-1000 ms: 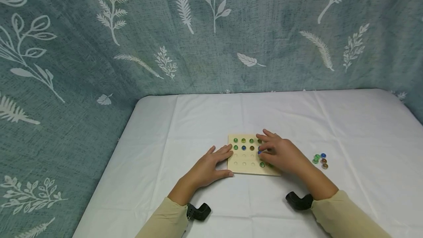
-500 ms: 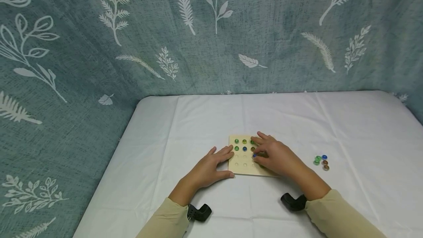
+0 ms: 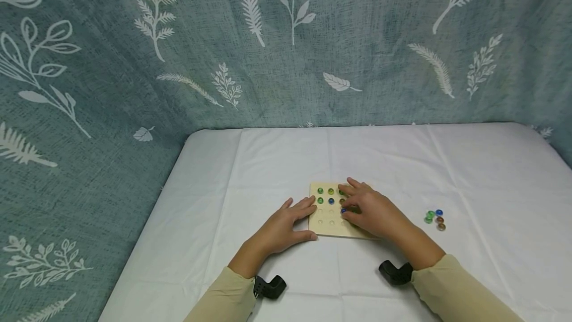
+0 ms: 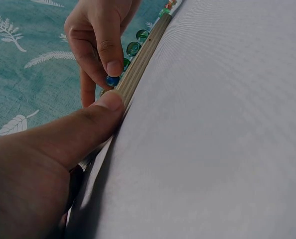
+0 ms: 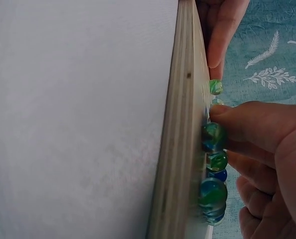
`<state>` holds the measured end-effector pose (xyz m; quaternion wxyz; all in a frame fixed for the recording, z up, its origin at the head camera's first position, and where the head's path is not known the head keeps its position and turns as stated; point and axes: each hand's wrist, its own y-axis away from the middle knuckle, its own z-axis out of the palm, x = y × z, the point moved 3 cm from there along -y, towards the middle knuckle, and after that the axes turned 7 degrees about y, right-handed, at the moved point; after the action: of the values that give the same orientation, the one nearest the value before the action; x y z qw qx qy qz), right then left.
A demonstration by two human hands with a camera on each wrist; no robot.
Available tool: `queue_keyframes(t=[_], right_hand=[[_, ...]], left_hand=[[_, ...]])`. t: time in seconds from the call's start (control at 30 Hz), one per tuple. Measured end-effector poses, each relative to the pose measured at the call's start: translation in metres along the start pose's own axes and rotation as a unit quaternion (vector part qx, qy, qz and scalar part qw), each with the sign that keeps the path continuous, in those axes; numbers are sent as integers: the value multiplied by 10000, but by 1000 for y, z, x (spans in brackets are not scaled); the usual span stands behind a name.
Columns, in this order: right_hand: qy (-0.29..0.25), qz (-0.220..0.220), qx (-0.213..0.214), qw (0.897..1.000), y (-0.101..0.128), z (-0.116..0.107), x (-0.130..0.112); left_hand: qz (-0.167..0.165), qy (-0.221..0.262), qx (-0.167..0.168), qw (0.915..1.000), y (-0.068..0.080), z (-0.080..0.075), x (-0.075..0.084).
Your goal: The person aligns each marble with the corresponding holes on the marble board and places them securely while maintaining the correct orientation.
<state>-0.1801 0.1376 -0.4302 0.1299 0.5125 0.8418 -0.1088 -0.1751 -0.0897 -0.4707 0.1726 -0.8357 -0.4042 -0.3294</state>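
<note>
Tablecloth point(image 3: 277, 163): white, creased in straight fold lines, covering the whole table top.
Backdrop point(image 3: 178, 63): blue-grey woven curtain printed with white leaves, ferns and sprigs; it hangs behind the table and runs down past its left side.
Loose glass beads point(image 3: 435, 217): a small cluster lying on the cloth, well to the right of the middle; green, blue and brown ones, touching or nearly touching one another.
Sleeves point(image 3: 451, 287): pale yellow, reaching to the wrists.
Wrist camera mounts point(image 3: 268, 286): black, one under each wrist.

Even, soft overhead light, faint shadows, sharp head view, blurred close wrist views.
</note>
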Motion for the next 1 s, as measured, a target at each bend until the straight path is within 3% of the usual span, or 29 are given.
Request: queue_keyframes(t=[0.63, 0.83, 1.0], right_hand=[[30, -39, 33, 10000, 0, 0, 0], [-210, 92, 46, 9997, 4, -13, 3], [-491, 373, 238, 9978, 17, -32, 19]], left_hand=[[-49, 72, -45, 10000, -1, 0, 1], [-76, 89, -35, 9999, -1, 0, 0], [-80, 72, -8, 9999, 0, 1, 0]])
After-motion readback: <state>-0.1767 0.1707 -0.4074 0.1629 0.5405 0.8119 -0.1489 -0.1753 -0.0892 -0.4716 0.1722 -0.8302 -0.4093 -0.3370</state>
